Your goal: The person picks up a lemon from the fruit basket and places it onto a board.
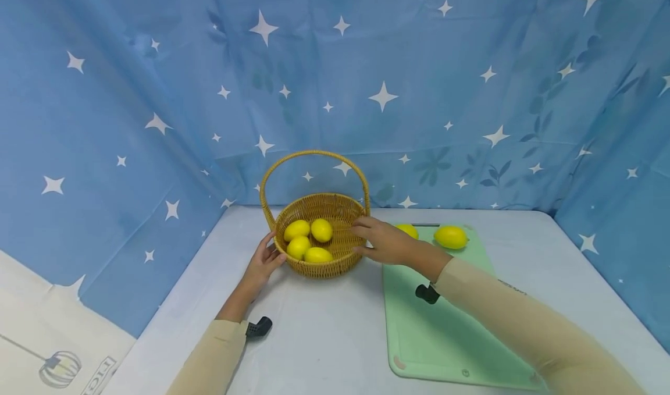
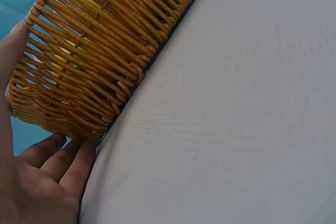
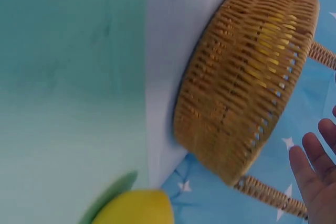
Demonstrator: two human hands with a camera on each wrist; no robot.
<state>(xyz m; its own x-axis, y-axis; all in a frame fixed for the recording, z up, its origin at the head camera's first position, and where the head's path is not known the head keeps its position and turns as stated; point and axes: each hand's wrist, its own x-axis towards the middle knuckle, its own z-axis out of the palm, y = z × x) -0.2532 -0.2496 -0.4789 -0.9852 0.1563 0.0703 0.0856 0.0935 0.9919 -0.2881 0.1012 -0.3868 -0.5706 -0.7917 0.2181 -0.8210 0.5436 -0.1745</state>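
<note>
A round wicker basket with a tall arched handle stands at the back of the table. Several lemons lie in its left half. My left hand holds the basket's left side; in the left wrist view the thumb lies at the rim and the fingers rest against the lower wall. Over the right rim is my right hand, its fingers spread. The right wrist view shows that hand holding nothing, a little apart from the wicker. Beyond the right forearm, two lemons lie on a green cutting board.
The cutting board lies right of the basket on a white-covered table. Right behind the table hangs a blue curtain with white stars, which also runs along both sides. A pale printed cloth shows at the lower left.
</note>
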